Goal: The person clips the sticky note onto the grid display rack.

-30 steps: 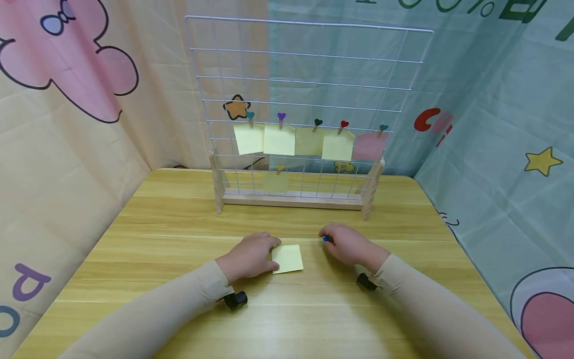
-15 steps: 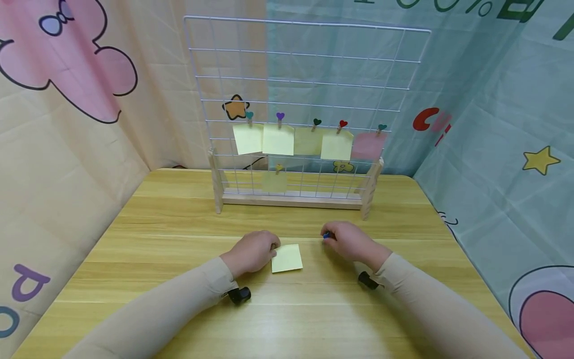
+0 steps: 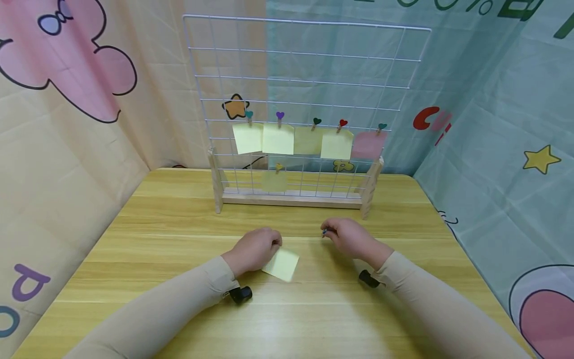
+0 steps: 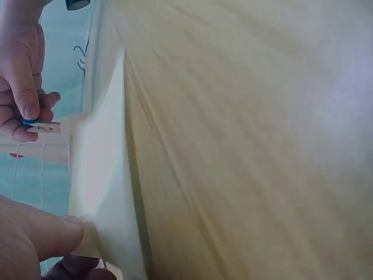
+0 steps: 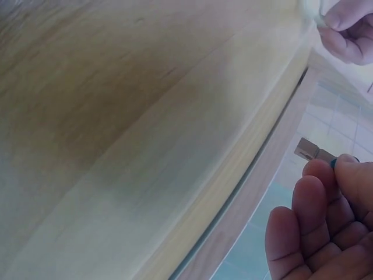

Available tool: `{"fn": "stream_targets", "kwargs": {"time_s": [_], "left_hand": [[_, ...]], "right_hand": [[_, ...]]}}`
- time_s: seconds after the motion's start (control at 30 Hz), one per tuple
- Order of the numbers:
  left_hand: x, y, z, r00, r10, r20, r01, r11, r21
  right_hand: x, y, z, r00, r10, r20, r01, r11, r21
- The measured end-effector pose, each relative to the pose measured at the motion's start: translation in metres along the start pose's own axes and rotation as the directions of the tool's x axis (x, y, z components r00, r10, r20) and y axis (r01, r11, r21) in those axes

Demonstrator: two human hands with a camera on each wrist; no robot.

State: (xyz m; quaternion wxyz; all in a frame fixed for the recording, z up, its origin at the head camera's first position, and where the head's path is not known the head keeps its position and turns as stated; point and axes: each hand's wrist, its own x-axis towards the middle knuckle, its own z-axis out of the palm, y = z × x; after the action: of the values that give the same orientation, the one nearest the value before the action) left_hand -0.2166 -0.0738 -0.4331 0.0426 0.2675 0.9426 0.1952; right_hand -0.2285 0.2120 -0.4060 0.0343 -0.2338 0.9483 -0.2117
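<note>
My left hand (image 3: 254, 249) pinches a pale yellow sticky note (image 3: 283, 264) by its upper left corner, just over the table. In the left wrist view the thumb lies on the face of the note (image 4: 102, 169), with fingertips behind it. To the right, my right hand (image 3: 352, 240) holds a small wooden clothespin (image 5: 307, 149) between thumb and index finger. Its blue end (image 4: 32, 122) sits under the thumb, and the wooden tip points out from the fingers. The two hands are apart, with the note between them.
Behind the hands stands a white wire grid (image 3: 305, 92) in a wooden base (image 3: 291, 201). Several yellow notes (image 3: 278, 139) and a pink note (image 3: 368, 145) hang on it from heart-topped clothespins. Patterned curtains (image 3: 506, 164) enclose the wooden table (image 3: 179, 219).
My left hand has gone from touching the note's edge to pinching its corner, and the note has lifted and turned. My right hand has risen slightly, and the clothespin has turned in its fingers.
</note>
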Motion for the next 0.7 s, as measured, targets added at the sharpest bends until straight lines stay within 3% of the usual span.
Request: {"fn": "stream_targets", "kwargs": {"time_s": [0.17,0.37,0.7], "left_hand": [[0.0,0.002,-0.001,1.0,-0.026,0.005,0.027,0.999,-0.033],[0.001,0.004,-0.005,0.999,-0.032,-0.033,0.03,0.998,-0.061],[0.004,0.003,-0.011,0.996,-0.066,-0.063,0.056,0.987,-0.154]], "right_hand": [[0.0,0.001,-0.001,1.0,0.009,-0.01,-0.009,1.0,0.018],[0.0,0.003,-0.001,0.999,0.024,-0.042,-0.022,0.998,0.055],[-0.004,0.003,-0.001,0.995,0.051,-0.082,-0.034,0.98,0.198]]}}
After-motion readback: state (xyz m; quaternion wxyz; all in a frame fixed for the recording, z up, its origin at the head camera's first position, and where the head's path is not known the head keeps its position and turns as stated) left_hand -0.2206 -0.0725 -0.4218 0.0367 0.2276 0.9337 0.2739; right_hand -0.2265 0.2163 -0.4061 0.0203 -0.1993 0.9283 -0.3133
